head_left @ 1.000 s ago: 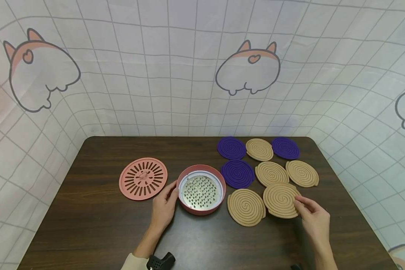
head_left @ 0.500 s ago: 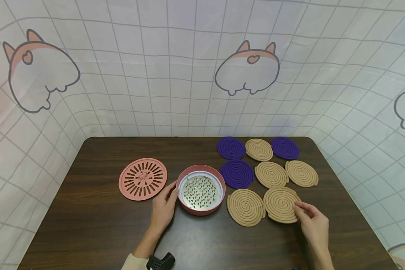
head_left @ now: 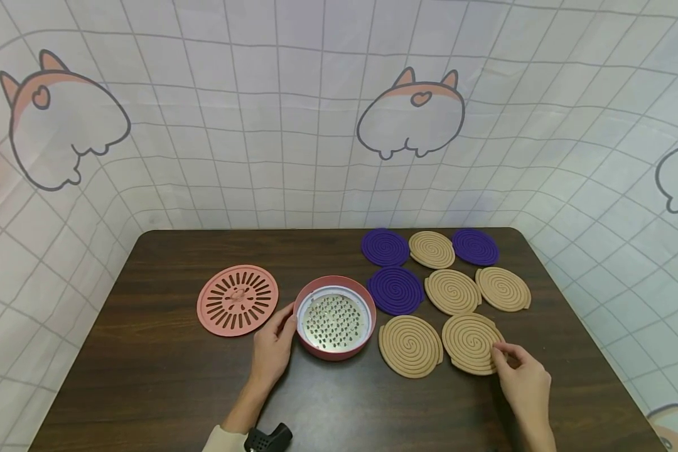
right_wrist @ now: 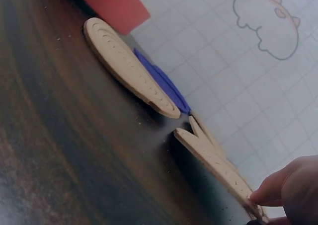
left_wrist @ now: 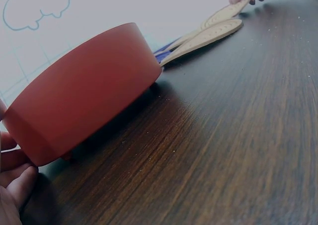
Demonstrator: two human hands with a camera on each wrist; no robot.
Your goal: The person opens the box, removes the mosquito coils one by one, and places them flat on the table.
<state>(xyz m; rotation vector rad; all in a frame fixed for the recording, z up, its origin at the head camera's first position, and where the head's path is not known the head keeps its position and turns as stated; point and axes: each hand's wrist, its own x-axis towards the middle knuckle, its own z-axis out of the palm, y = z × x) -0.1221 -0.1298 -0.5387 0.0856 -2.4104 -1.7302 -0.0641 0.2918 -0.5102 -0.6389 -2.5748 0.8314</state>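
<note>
My left hand [head_left: 272, 345] holds the left side of a round red mosquito coil holder [head_left: 299, 346]; its pierced metal base and white ring show inside. In the left wrist view, fingers [left_wrist: 11, 158] lie against the holder's wall [left_wrist: 92, 88]. At the right, my right hand [head_left: 524, 383] pinches the right edge of a tan mosquito coil [head_left: 470, 342] between thumb and fingers. The right wrist view shows this coil [right_wrist: 208, 158] with a dark shadow under it; whether it touches the table is unclear. Another tan coil [head_left: 410, 346] lies just left of it.
A pink slotted lid [head_left: 238, 301] lies left of the holder. Behind the front coils are several more, purple coils [head_left: 395, 290] and tan coils [head_left: 452, 292] in two rows. The dark wooden table [head_left: 147, 351] meets a tile-patterned cloth backdrop [head_left: 305, 125] at the back.
My right hand has brought the pinched tan coil toward me and lower, beside the other front coil and off the one behind. The left hand stays on the holder.
</note>
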